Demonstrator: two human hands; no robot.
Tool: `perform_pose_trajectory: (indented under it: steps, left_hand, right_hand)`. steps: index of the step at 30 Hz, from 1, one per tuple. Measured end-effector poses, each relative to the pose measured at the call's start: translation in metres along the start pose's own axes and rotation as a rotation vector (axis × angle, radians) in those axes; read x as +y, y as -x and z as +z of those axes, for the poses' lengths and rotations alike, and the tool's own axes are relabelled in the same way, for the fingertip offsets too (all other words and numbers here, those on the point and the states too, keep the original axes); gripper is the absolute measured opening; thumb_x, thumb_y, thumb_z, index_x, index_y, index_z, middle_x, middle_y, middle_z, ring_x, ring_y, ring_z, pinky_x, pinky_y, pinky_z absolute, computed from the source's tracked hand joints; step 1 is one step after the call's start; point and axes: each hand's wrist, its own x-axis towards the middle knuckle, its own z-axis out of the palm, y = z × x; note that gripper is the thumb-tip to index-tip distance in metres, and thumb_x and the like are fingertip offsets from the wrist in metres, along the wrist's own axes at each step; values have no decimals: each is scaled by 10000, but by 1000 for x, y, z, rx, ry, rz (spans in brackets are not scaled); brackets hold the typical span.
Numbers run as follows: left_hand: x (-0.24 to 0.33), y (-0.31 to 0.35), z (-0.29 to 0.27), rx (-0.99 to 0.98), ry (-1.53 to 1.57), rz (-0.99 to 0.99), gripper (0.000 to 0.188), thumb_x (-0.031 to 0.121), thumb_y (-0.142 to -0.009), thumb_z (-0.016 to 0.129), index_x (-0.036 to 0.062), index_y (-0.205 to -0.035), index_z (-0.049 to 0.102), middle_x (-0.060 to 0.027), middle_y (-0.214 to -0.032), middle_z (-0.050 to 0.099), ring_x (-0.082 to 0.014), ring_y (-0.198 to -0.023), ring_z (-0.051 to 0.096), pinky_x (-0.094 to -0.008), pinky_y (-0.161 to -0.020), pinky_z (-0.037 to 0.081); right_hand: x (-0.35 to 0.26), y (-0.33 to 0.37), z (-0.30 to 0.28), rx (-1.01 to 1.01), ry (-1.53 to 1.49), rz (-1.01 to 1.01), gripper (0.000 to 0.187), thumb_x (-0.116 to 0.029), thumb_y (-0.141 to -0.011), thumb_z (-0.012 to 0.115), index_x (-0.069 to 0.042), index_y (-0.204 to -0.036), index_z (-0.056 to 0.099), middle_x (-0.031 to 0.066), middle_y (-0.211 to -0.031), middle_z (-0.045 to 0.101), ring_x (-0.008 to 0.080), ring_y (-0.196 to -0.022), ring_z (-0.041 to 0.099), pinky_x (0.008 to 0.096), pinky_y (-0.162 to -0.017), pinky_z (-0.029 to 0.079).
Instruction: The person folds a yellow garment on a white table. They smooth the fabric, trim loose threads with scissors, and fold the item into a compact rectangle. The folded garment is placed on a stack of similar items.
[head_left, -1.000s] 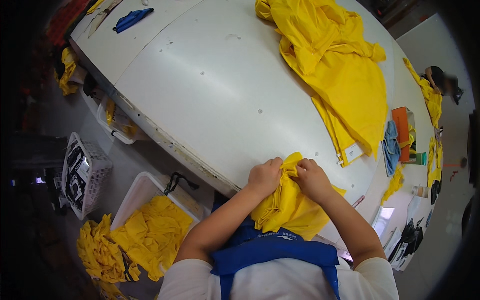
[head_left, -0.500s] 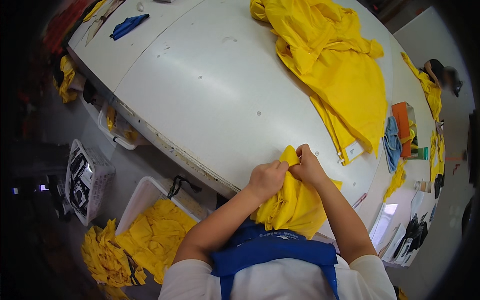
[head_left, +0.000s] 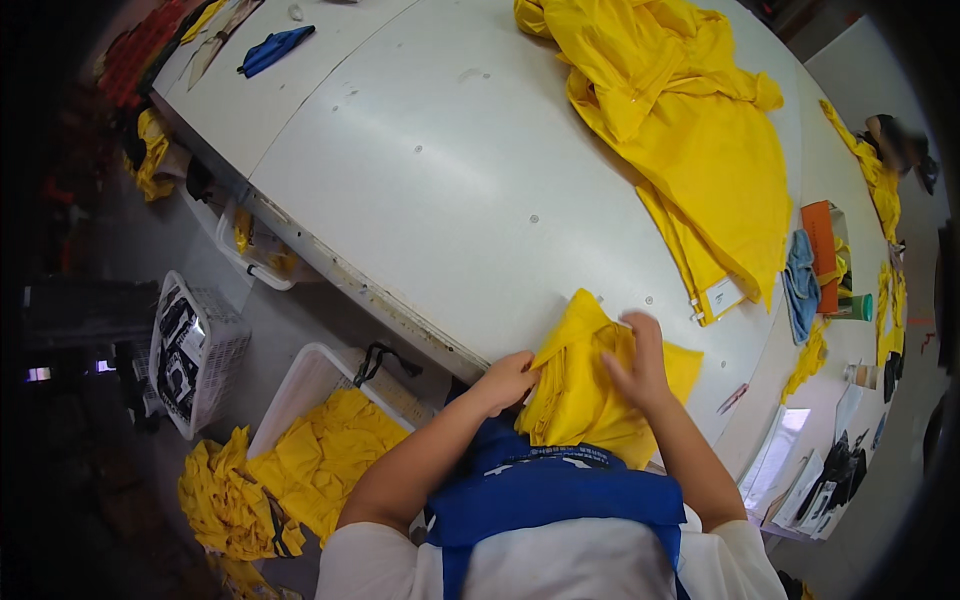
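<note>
A folded yellow garment (head_left: pixel 580 390) lies at the table's near edge, against my blue apron. My left hand (head_left: pixel 508 384) pinches its left edge, the fingertips partly hidden by the fabric. Over the right half of the garment is my right hand (head_left: pixel 640 362), thumb and fingers apart and slightly blurred, with nothing held; whether it touches the cloth I cannot tell. Farther off, a large yellow garment (head_left: pixel 700 190) is spread loosely across the table, with a white label (head_left: pixel 724 294) near its lower corner.
A white basket (head_left: pixel 290 400) of yellow cloth stands below the table's left edge, beside another basket (head_left: pixel 205 370) with black-and-white packages. On the table are a blue cloth (head_left: pixel 275 50), an orange box (head_left: pixel 820 250), light-blue fabric (head_left: pixel 799 285) and a red tool (head_left: pixel 733 398). Another person (head_left: pixel 890 140) bends at far right.
My hands were together at the garment's top, gripping it. Now they are apart: the left has moved down to the left edge, the right has let go and opened. The garment lies flatter.
</note>
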Motion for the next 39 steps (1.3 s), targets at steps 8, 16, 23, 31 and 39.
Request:
perform_pose_trajectory:
  steps: [8, 16, 23, 31, 39]
  left_hand:
    - [59, -8, 21, -7, 177, 78, 197, 68, -872, 525, 6, -1059, 530, -126, -876, 635, -190, -767, 634, -304, -642, 511]
    - [73, 15, 10, 98, -524, 250, 261, 124, -775, 622, -1, -986, 534, -188, -793, 653, -295, -742, 671, -372, -653, 531]
    - [64, 14, 5, 130, -401, 241, 262, 132, -753, 643, -5, -935, 513, -177, -775, 651, -303, -720, 664, -364, -639, 524]
    - [78, 15, 5, 81, -354, 316, 338, 120, -737, 645, -7, -987, 458, -176, -707, 621, -309, -667, 633, -370, -601, 495]
    - [71, 11, 5, 154, -402, 302, 426, 140, -731, 628, 3, -1066, 403, -231, -767, 601, -404, -757, 604, -439, -663, 479]
  right_hand:
    - [-52, 34, 1, 12, 176, -165, 607, -200, -551, 825, -168, -1118, 610, 158, -1194, 445, 381, -1082, 449, 468, -921, 397]
    - [-51, 21, 17, -268, 298, -114, 394, -116, -597, 724, -130, -988, 675, 122, -1031, 501, 299, -948, 501, 371, -803, 454]
    - [-32, -6, 3, -571, -156, -1, 388, -159, -647, 718, -120, -1030, 670, 119, -997, 525, 299, -993, 503, 360, -873, 440]
    - [-45, -12, 21, -521, 285, 26, 410, -130, -696, 685, -60, -1082, 567, 162, -1004, 546, 349, -931, 563, 402, -820, 481]
    - [-35, -4, 6, -599, -428, 284, 442, -103, -714, 654, -14, -1123, 514, 206, -1034, 572, 360, -964, 579, 393, -764, 499]
